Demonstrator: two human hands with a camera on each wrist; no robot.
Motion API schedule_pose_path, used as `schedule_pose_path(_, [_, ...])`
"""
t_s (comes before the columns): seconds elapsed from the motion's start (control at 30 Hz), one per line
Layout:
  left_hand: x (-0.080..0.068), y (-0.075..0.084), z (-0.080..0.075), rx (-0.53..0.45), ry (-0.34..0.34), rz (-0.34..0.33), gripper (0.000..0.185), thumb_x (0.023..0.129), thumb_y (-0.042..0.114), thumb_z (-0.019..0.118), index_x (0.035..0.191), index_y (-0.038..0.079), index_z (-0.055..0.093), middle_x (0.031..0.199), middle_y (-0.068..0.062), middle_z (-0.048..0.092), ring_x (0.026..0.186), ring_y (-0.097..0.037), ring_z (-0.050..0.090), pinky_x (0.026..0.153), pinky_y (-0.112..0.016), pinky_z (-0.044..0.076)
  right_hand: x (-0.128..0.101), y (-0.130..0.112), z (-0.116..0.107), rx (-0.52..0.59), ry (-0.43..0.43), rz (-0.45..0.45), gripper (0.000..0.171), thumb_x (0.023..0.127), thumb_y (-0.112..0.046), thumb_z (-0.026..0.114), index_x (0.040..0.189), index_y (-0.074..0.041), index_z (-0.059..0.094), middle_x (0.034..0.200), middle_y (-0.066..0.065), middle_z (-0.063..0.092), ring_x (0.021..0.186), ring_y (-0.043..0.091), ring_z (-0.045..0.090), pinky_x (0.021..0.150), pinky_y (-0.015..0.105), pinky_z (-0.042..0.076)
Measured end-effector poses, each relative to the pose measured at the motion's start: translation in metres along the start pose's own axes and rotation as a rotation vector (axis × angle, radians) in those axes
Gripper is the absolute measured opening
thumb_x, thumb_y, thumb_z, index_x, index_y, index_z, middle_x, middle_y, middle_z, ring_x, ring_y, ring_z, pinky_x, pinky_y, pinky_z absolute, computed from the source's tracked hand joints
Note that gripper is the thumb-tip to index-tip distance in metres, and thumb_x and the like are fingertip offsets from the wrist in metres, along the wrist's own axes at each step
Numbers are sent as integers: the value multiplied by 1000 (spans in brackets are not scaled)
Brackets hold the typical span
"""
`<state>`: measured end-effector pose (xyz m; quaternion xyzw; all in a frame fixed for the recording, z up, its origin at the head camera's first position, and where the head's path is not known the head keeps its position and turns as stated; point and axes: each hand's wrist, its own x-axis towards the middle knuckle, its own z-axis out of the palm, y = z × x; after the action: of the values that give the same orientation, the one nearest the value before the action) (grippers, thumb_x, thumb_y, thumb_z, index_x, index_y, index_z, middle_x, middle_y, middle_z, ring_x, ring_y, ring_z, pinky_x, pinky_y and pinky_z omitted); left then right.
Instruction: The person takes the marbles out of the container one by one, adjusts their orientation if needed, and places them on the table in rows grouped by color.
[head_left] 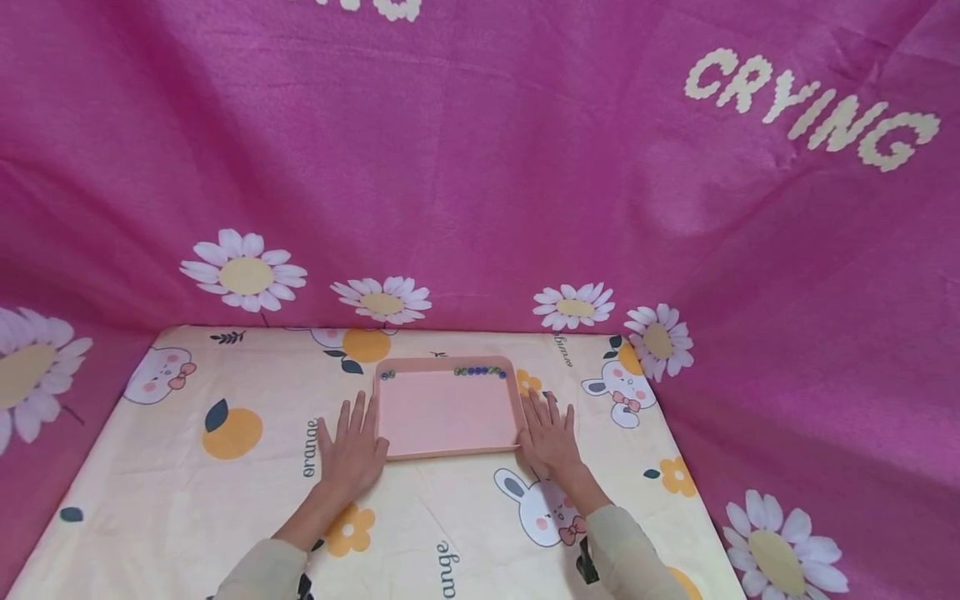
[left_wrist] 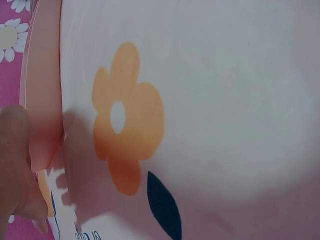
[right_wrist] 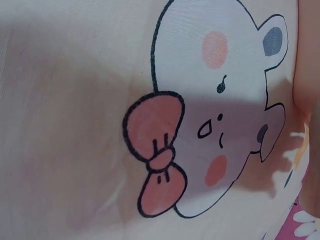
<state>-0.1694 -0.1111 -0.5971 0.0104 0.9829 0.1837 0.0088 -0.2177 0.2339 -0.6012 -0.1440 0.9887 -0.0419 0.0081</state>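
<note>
Head view: we see left hand [head_left: 354, 450] and right hand [head_left: 551, 439], fingers straight, neither grip closed, flanking one tray [head_left: 450, 454] on cloth [head_left: 187, 517], probably light, stiff, best held by its sides, with two marbles [head_left: 392, 374] far left, perhaps eight far right. Left wrist: tray wall; right wrist: its edge

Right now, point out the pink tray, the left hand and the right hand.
Pink tray [head_left: 450, 414]: head view, bare middle of its floor.
Left hand [head_left: 355, 452]: head view, back of the hand.
Right hand [head_left: 552, 444]: head view, back of the hand.
</note>
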Motion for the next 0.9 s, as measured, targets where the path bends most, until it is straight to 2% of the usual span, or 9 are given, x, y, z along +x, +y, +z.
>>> schedule_pose_path(0.23, [3, 1, 1, 13, 6, 5, 76, 99, 39, 52, 159, 5, 20, 165, -18, 12, 149, -42, 9, 112, -70, -5, 0, 1, 1, -41, -3, 10, 60, 104, -32, 30, 159, -8, 24, 164, 12, 19, 150, 39, 12, 115, 67, 4])
schedule_pose_path(0.43, [6, 1, 2, 28, 19, 10, 77, 99, 42, 52, 159, 4, 21, 165, -18, 13, 149, -42, 10, 112, -70, -4, 0, 0, 2, -17, 21, 5, 60, 103, -30, 32, 158, -8, 28, 163, 13, 23, 149, 40, 14, 114, 69, 6])
schedule_pose_path(0.67, [7, 1, 2, 15, 1, -3, 76, 100, 41, 50, 159, 5, 19, 165, -18, 11, 149, -41, 8, 112, -70, -6, 0, 1, 4, -28, 21, 15, 60, 103, -31, 30, 159, -10, 25, 164, 11, 21, 150, 39, 12, 114, 68, 4])
schedule_pose_path(0.9, [7, 1, 2, 15, -3, -4, 76, 100, 41, 50, 159, 4, 19, 165, -18, 11, 149, -41, 8, 112, -70, -6, -1, 0, 2, -67, 55, -1, 60, 104, -32, 32, 159, -9, 25, 163, 11, 25, 149, 39, 17, 114, 68, 10])
